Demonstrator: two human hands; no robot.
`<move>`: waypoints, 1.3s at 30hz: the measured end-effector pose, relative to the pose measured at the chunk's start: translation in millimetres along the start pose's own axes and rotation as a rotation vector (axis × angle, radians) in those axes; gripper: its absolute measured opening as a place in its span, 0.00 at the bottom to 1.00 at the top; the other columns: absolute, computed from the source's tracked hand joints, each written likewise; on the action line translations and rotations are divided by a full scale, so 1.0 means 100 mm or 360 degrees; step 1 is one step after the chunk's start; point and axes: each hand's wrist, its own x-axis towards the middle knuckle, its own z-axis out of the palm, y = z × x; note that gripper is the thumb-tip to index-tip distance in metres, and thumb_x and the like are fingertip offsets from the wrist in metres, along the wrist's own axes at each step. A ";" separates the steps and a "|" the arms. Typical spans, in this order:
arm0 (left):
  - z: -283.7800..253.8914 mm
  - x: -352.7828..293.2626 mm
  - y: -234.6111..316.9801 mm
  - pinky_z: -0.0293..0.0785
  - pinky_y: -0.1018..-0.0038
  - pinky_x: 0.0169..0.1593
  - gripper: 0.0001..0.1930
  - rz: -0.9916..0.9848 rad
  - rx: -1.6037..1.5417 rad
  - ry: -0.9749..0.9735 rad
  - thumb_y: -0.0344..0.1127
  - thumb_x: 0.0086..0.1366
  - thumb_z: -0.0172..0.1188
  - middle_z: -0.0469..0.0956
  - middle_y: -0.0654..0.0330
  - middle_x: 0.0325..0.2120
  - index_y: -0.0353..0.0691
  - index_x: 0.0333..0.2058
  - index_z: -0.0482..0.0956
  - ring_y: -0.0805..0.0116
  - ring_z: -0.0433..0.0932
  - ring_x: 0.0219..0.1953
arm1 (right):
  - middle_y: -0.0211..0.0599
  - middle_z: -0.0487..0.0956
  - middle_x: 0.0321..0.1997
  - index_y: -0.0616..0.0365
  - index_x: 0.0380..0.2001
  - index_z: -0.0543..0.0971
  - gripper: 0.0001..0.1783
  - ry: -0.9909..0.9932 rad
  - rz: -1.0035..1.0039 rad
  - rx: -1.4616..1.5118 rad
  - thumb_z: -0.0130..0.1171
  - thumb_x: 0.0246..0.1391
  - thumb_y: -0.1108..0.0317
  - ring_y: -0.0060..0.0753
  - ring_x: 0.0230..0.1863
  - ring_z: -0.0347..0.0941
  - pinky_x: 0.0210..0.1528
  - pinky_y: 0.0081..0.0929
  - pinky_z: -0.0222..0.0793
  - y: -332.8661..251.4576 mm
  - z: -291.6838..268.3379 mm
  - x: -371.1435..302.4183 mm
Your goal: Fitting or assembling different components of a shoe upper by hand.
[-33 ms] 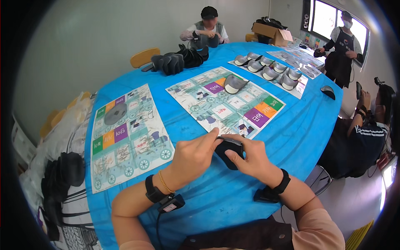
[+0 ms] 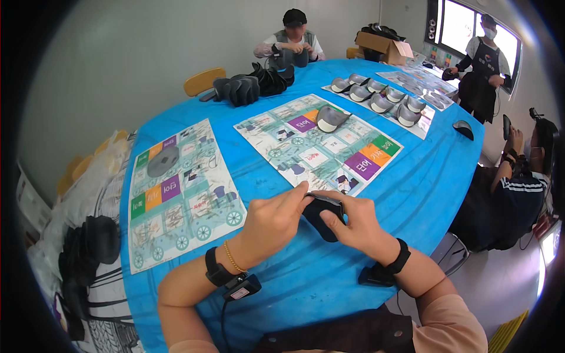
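Above the near part of the blue-covered table, both hands hold one curved black piece [image 2: 322, 219], shaped like a cap visor. My left hand [image 2: 273, 220] pinches its upper left corner, fingertips pressed together at the edge. My right hand [image 2: 356, 220] is closed round its right side, the thumb lying on the dark inner face. Part of the piece is hidden by the fingers. Just beyond the hands lies a printed mat [image 2: 321, 153] with a grey curved piece [image 2: 332, 118] on it. A second mat [image 2: 203, 220] to the left carries a flat grey piece [image 2: 163, 161].
Stacked dark curved pieces [image 2: 236, 90] stand at the far left. Several grey pieces [image 2: 381, 103] sit in rows on a far-right sheet. Black pieces [image 2: 101, 238] lie beside the table's left edge. A cardboard box [image 2: 382, 47] is at the back. Three other people are around the table.
The black piece has tilted very slightly in my hands, its lower end a little lower. The standing person's hand at the right has shifted slightly. My grip looks the same.
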 end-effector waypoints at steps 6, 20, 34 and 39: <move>-0.03 0.01 0.06 0.77 0.75 0.29 0.17 0.0043 -0.0009 -0.0035 0.24 0.55 0.64 0.82 0.50 0.30 0.30 0.45 0.78 0.63 0.83 0.27 | 0.45 0.80 0.33 0.57 0.48 0.75 0.16 0.0163 -0.0060 0.0050 0.57 0.55 0.70 0.44 0.31 0.79 0.30 0.32 0.73 0.05 0.01 -0.05; -0.04 0.07 0.06 0.79 0.74 0.31 0.15 0.0544 0.0069 -0.0106 0.30 0.50 0.67 0.82 0.52 0.32 0.32 0.37 0.80 0.63 0.83 0.33 | 0.34 0.79 0.27 0.55 0.38 0.76 0.15 0.0110 -0.0438 -0.0517 0.62 0.46 0.66 0.37 0.25 0.77 0.23 0.30 0.70 0.11 0.04 -0.06; -0.10 0.04 -0.07 0.78 0.77 0.31 0.13 0.0148 -0.0563 -0.0043 0.25 0.49 0.68 0.83 0.54 0.31 0.33 0.35 0.81 0.63 0.83 0.30 | 0.34 0.81 0.36 0.53 0.41 0.76 0.22 0.0194 -0.0341 -0.0141 0.60 0.36 0.74 0.37 0.33 0.79 0.28 0.31 0.74 0.11 0.05 -0.06; -0.09 0.10 0.05 0.79 0.76 0.32 0.13 -0.0169 -0.0497 -0.0136 0.26 0.48 0.69 0.83 0.54 0.31 0.34 0.36 0.82 0.61 0.83 0.31 | 0.36 0.81 0.41 0.54 0.42 0.76 0.27 0.0128 -0.0411 -0.0331 0.59 0.31 0.77 0.38 0.37 0.79 0.32 0.30 0.75 0.20 0.00 -0.05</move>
